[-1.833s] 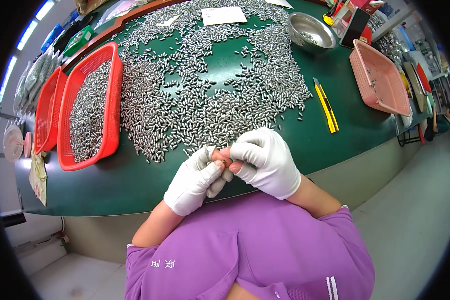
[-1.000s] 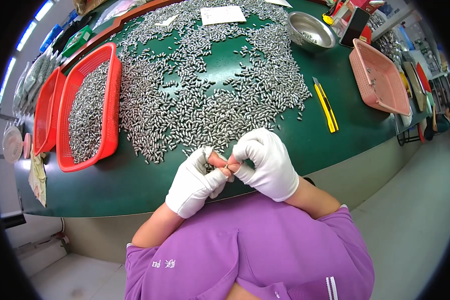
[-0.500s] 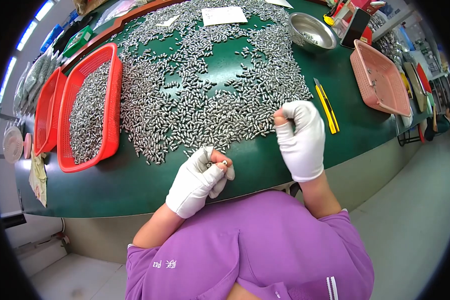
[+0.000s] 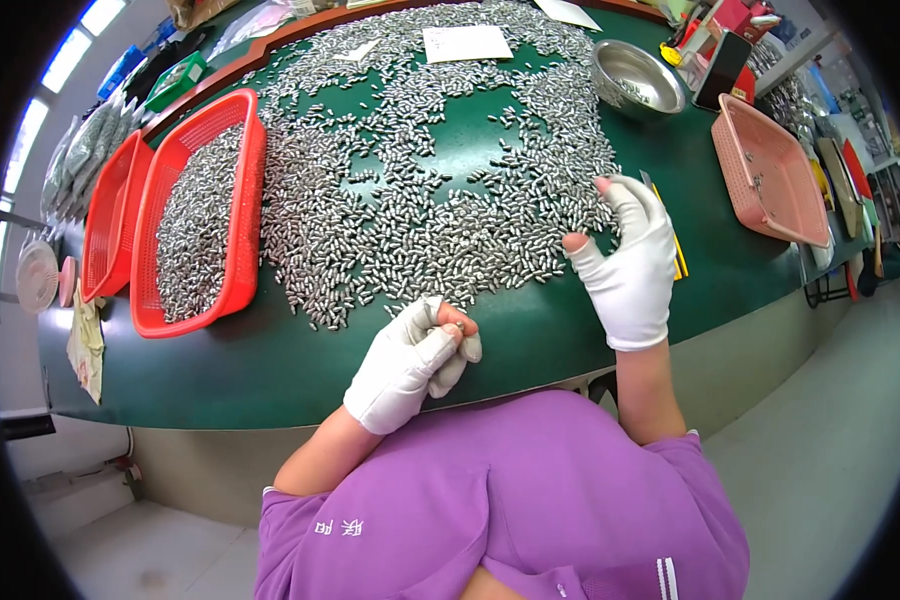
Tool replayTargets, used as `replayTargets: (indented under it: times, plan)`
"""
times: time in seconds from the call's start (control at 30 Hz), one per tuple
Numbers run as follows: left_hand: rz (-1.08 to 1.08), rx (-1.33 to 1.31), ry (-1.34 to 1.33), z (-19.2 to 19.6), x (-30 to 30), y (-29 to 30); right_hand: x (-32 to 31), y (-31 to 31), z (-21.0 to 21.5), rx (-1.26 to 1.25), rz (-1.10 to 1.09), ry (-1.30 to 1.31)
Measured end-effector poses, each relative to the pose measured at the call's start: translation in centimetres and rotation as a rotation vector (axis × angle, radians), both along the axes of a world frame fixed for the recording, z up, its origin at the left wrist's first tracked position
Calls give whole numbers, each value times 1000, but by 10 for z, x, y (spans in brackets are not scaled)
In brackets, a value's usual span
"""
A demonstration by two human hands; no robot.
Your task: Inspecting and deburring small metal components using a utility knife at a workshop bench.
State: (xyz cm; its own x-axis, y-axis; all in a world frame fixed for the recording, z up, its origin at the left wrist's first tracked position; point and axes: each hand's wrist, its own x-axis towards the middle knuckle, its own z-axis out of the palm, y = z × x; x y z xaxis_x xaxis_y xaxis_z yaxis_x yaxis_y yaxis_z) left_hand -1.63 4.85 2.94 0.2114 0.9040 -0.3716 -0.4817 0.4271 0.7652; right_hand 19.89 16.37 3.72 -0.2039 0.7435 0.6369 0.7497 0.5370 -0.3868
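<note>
At green table [image 4: 270, 370] | left hand [image 4: 402, 362] pinching tiny part [image 4: 461, 326] | right hand [image 4: 632, 275] parted, near metal pieces [image 4: 460, 235]

Head-worn fisheye view, downward over green table [image 4: 300, 375]

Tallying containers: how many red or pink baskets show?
3: a red basket holding metal pieces on the left; a second red basket left of it; a pink basket at right. Others may be hidden.
</note>
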Motion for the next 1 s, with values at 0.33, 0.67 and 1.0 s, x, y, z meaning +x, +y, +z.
replayTargets:
  times: [0.33,0.67,1.0]
  plan:
    - [-79,-8,3,-7,-5,-1,-45,-32,11,111,728,28]
    - [-48,-24,-62,-5,-4,-1,-48,-33,8,229,654,30]
    - [-84,-58,8,-2,-5,3,-40,-32,6,76,741,-39]
